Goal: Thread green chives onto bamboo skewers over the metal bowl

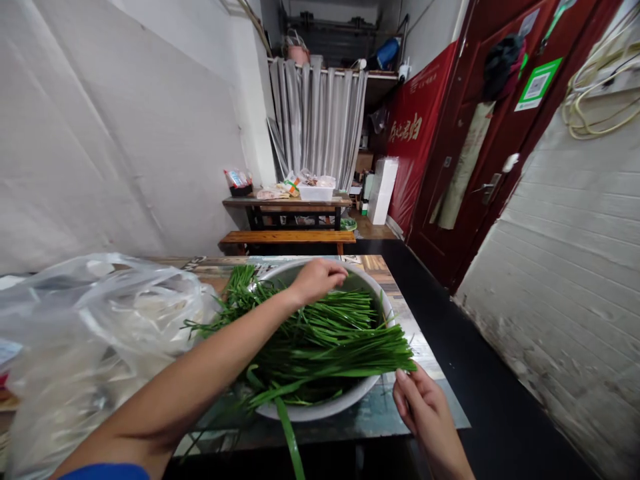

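A large metal basin [345,402] on the table is heaped with long green garlic chives [330,337]. Their even ends point right over the rim; the loose leafy ends spill left, and one leaf hangs over the front edge. My left hand [320,279] is raised over the basin's far side, thumb and fingers pinched together. Whatever is in that pinch is too small to name. At the lower right, my right hand [423,403] has thumb and fingers closed at the even ends of the nearest chives. My left forearm crosses in front of part of the heap.
Translucent plastic bags [115,320] fill the table's left side. Beyond stand a wooden bench [287,237] and a second table [287,202] bearing a white box [317,192] and packages. A dark red door [465,160] is at the right, by a white wall.
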Available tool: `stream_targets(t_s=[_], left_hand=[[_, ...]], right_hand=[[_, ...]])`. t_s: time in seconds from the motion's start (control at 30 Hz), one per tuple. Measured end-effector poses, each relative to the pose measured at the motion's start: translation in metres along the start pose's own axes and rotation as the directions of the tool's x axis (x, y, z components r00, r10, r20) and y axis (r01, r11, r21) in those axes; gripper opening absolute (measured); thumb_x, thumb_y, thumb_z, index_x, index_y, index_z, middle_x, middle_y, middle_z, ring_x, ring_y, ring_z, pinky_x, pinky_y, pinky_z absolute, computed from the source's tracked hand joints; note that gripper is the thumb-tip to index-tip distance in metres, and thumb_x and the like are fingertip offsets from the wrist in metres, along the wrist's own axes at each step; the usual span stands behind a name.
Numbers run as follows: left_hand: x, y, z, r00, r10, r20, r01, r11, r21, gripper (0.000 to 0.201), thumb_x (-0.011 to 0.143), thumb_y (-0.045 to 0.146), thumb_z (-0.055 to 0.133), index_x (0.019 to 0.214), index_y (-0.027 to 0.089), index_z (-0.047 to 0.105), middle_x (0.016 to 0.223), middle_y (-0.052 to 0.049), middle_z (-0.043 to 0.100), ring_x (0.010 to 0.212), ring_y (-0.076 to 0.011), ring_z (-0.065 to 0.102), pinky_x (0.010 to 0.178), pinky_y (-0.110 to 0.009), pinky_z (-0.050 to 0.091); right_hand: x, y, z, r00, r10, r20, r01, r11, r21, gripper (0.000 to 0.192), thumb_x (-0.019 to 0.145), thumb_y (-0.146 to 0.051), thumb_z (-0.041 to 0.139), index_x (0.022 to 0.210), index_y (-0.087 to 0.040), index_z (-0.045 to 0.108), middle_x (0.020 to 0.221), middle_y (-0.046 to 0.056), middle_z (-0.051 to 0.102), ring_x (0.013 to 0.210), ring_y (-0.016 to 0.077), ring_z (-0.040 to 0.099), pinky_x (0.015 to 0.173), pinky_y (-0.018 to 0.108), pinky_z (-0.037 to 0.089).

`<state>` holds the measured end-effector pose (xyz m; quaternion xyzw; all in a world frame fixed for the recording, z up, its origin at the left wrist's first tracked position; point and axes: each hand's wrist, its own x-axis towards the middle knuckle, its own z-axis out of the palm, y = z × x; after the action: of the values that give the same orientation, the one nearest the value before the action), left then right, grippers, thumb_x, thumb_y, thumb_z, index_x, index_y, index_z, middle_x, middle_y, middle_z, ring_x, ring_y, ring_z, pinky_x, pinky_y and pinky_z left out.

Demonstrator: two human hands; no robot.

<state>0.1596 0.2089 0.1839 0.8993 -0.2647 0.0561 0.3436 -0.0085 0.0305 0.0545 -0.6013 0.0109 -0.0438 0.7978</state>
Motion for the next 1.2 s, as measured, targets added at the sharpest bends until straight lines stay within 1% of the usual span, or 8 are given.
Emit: stream_targets(t_s=[0.1, 0.27, 0.4, 0.5, 0.67, 0.87, 1.03, 1.2], left_hand=[[0.015, -0.005, -0.017, 0.984, 0.112, -0.137, -0.081, 0.973, 0.217, 0.022, 0.075, 0.023, 0.053, 0.088, 0.017, 0.069, 0.089, -0.004, 0.068, 0.084, -0.0173, 0.059, 0.078, -0.024, 0.041], [0.017, -0.022, 0.019, 0.944, 0.239, 0.228, -0.284, 0.94, 0.19, 0.019, 0.074, 0.018, 0.056, 0.087, 0.018, 0.07, 0.089, -0.004, 0.068, 0.084, -0.0156, 0.06, 0.078, -0.021, 0.04], [0.012, -0.032, 0.058, 0.876, 0.216, 0.432, -0.311, 0.937, 0.161, 0.016, 0.069, 0.017, 0.062, 0.081, 0.021, 0.071, 0.081, -0.003, 0.069, 0.075, -0.0148, 0.061, 0.065, -0.019, 0.039], [0.013, -0.037, 0.066, 0.825, 0.229, 0.517, -0.364, 0.914, 0.177, 0.015, 0.065, 0.018, 0.066, 0.078, 0.024, 0.071, 0.078, -0.002, 0.069, 0.074, -0.0148, 0.061, 0.064, -0.019, 0.038], [0.016, -0.04, 0.059, 0.827, 0.29, 0.481, -0.465, 0.834, 0.297, 0.009, 0.068, 0.022, 0.065, 0.075, 0.022, 0.071, 0.079, -0.004, 0.066, 0.078, -0.0172, 0.059, 0.066, -0.022, 0.037], [0.015, -0.037, 0.067, 0.793, 0.328, 0.513, -0.475, 0.861, 0.184, 0.007, 0.067, 0.023, 0.065, 0.072, 0.023, 0.07, 0.073, -0.002, 0.065, 0.071, -0.0141, 0.058, 0.064, -0.02, 0.036], [0.019, -0.041, 0.069, 0.885, 0.216, 0.413, -0.342, 0.903, 0.259, 0.009, 0.068, 0.019, 0.062, 0.072, 0.019, 0.07, 0.072, -0.004, 0.066, 0.066, -0.0149, 0.057, 0.059, -0.021, 0.035], [0.017, -0.038, 0.063, 0.789, 0.209, 0.578, -0.406, 0.883, 0.234, 0.018, 0.067, 0.03, 0.066, 0.082, 0.022, 0.07, 0.077, -0.003, 0.066, 0.071, -0.0153, 0.058, 0.061, -0.021, 0.036]], right_hand=[[-0.004, 0.001, 0.0, 1.0, -0.001, -0.022, 0.001, 1.0, 0.007, 0.025, 0.082, -0.041, 0.053, 0.074, -0.017, 0.048, 0.045, -0.008, 0.036, 0.039, 0.005, 0.021, 0.036, 0.018, 0.015], [-0.014, 0.005, -0.001, 0.999, -0.028, -0.035, 0.028, 1.0, -0.006, 0.028, 0.081, -0.043, 0.054, 0.071, -0.018, 0.049, 0.044, -0.006, 0.038, 0.04, 0.0071, 0.028, 0.039, 0.02, 0.02], [-0.019, 0.011, -0.006, 0.998, -0.032, -0.048, 0.031, 0.999, -0.024, 0.028, 0.082, -0.044, 0.052, 0.071, -0.018, 0.049, 0.043, -0.005, 0.039, 0.039, 0.008, 0.029, 0.039, 0.022, 0.02], [-0.02, 0.013, -0.011, 0.999, -0.026, -0.027, 0.025, 0.999, -0.028, 0.027, 0.083, -0.043, 0.051, 0.072, -0.018, 0.05, 0.043, -0.005, 0.04, 0.039, 0.0085, 0.031, 0.039, 0.022, 0.021], [-0.021, 0.012, -0.015, 0.999, -0.043, -0.014, 0.043, 0.998, -0.035, 0.028, 0.083, -0.042, 0.052, 0.068, -0.018, 0.052, 0.043, -0.004, 0.041, 0.039, 0.0092, 0.033, 0.039, 0.022, 0.024], [-0.021, 0.008, -0.012, 1.0, -0.013, -0.025, 0.011, 0.998, -0.061, 0.028, 0.082, -0.043, 0.052, 0.071, -0.017, 0.054, 0.042, -0.004, 0.041, 0.038, 0.0093, 0.032, 0.039, 0.023, 0.024], [-0.022, 0.004, -0.012, 0.999, 0.001, -0.044, -0.004, 0.998, -0.062, 0.028, 0.08, -0.044, 0.055, 0.069, -0.018, 0.053, 0.042, -0.003, 0.043, 0.038, 0.0088, 0.033, 0.038, 0.022, 0.025], [-0.022, 0.004, -0.013, 0.999, -0.006, -0.031, 0.004, 0.998, -0.069, 0.03, 0.08, -0.044, 0.054, 0.067, -0.018, 0.053, 0.042, -0.003, 0.042, 0.038, 0.0084, 0.034, 0.038, 0.022, 0.025]])
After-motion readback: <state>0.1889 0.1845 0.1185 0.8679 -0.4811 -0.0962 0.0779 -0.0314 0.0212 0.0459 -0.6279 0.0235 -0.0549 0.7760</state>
